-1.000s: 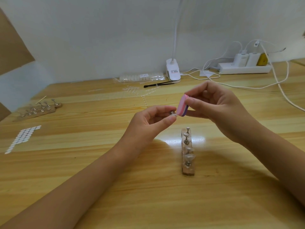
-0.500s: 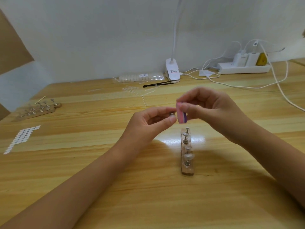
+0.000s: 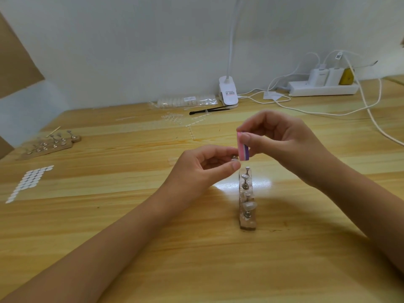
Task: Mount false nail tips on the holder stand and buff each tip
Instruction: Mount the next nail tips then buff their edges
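Note:
My left hand [image 3: 204,169] pinches a small metal peg with a nail tip [image 3: 235,158] between thumb and fingers, above the table. My right hand [image 3: 282,142] grips a pink, white and purple buffer block [image 3: 243,149], held upright with its face against that tip. Just below lies the wooden holder stand [image 3: 248,223], running away from me. It carries several metal pegs, some topped with clear nail tips [image 3: 248,205].
A second holder stand [image 3: 51,145] with pegs lies at the far left, beside a sheet of white adhesive dots [image 3: 29,182]. At the back are bags of nail tips [image 3: 188,100], a black tool [image 3: 206,110], a clip lamp [image 3: 228,92], a power strip [image 3: 323,88] and cables [image 3: 371,114].
My right hand has tilted the buffer block and slid it downward against the tip in my left hand. My left hand has stayed almost still.

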Demonstrator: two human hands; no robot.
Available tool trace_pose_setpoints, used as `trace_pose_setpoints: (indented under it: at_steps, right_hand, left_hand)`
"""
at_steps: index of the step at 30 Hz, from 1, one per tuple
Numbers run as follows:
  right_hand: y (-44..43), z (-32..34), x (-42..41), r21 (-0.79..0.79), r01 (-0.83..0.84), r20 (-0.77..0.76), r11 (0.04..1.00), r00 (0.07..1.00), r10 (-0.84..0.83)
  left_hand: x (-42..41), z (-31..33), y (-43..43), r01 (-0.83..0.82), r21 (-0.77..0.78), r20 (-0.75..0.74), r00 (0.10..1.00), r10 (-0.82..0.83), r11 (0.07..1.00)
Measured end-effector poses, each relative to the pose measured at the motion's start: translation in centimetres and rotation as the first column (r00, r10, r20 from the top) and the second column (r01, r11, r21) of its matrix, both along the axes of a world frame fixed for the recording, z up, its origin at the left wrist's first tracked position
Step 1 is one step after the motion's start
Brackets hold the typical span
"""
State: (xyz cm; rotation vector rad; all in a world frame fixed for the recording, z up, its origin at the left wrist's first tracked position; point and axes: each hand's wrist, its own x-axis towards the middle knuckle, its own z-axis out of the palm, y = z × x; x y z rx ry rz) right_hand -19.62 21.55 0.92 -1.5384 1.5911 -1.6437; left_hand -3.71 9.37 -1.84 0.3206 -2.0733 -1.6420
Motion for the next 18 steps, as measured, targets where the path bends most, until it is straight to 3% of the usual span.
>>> trace_pose_setpoints:
  at_steps: [9,18]
  right_hand:
    - [0.7,0.5,-0.1,0.135,-0.078,-0.118,0.988,0.989,0.094]
    - [-0.1,-0.5,1.0,0.054,-0.030,-0.058,0.998,0.998,0.033]
  left_hand:
    - [0.2,0.4,-0.9,-0.034,0.098,-0.036,0.999,0.037,0.995]
    - [0.2,0.4,-0.9,0.004,0.113,-0.045,0.999,0.001,0.994]
